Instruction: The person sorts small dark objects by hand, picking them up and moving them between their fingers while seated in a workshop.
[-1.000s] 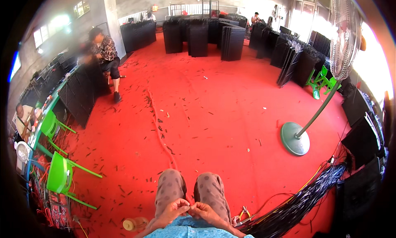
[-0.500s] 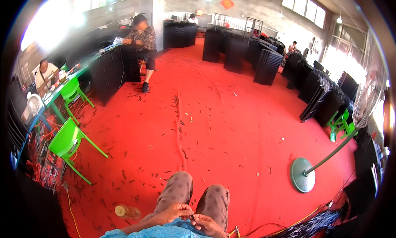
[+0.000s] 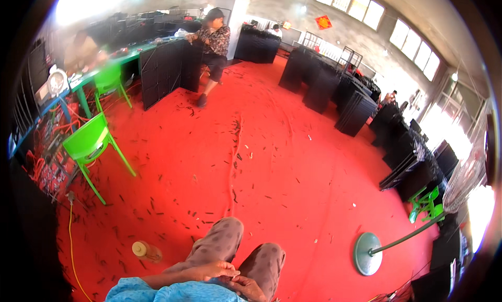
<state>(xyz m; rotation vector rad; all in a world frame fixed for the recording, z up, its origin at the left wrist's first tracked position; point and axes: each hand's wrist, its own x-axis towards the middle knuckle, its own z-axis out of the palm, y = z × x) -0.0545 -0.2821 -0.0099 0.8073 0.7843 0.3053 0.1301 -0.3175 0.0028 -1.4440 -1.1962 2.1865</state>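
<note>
My left hand (image 3: 215,270) and my right hand (image 3: 248,288) meet over my lap, between knees in spotted brown trousers (image 3: 215,243). The fingers of both are bent and pinched together, fingertips touching or nearly so. Whatever they pinch is too small and blurred to name; a tiny pale spot shows at the left fingertips. A blue patterned garment (image 3: 175,291) lies just below the hands. On the red floor (image 3: 282,197), left of my legs, a bottle with a yellowish cap (image 3: 140,248) lies or stands; which one I cannot tell.
Small dark strips litter the floor. Green chairs (image 3: 86,140) stand left by a bench (image 3: 78,82); a person (image 3: 214,40) sits behind dark panels (image 3: 162,74). More panel stacks (image 3: 355,113) line the far side and right. A standing fan's round base (image 3: 367,254) is at right.
My view has turned and tilted, so the room slants and sits lower at right. My hands stay together over my lap. The small dark piece between the fingertips earlier no longer shows.
</note>
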